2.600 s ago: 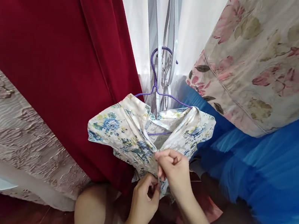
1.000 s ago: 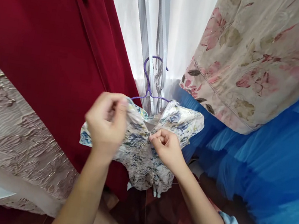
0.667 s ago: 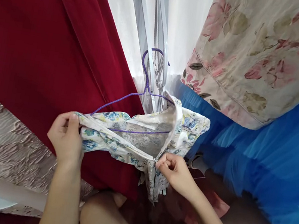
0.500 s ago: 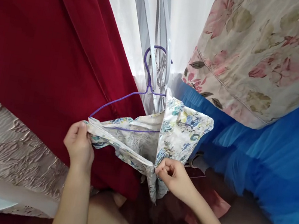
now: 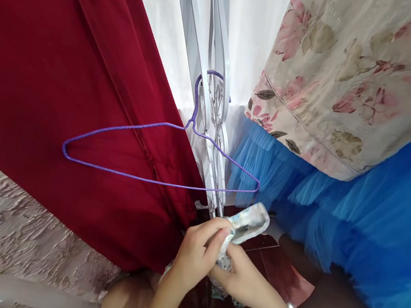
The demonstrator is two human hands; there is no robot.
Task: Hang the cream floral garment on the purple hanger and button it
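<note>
A white garment with a blue floral print (image 5: pixel 247 220) is bunched up between my two hands, its looped edge sticking out to the upper right. My left hand (image 5: pixel 200 252) is closed on the cloth from the left. Close against it, my right hand (image 5: pixel 240 277) grips the same garment from below and the right. Most of the cloth is hidden behind the fingers. Just above hangs a bare purple hanger (image 5: pixel 158 182), its hook caught on a white metal frame (image 5: pixel 224 47); the garment is apart from it.
A dark red curtain-like cloth (image 5: pixel 82 93) hangs at the left, over a textured wall (image 5: pixel 40 232). Flower-printed fabric (image 5: pixel 330 80) hangs at the upper right, with blue tulle (image 5: pixel 365 226) below it. White cloth (image 5: pixel 261 33) is behind the frame. Reddish tiles (image 5: pixel 287 279) cover the floor.
The floral garment has come off the purple hanger and moved down. My left hand has swung right to meet my right hand, and the cloth is now gathered between them.
</note>
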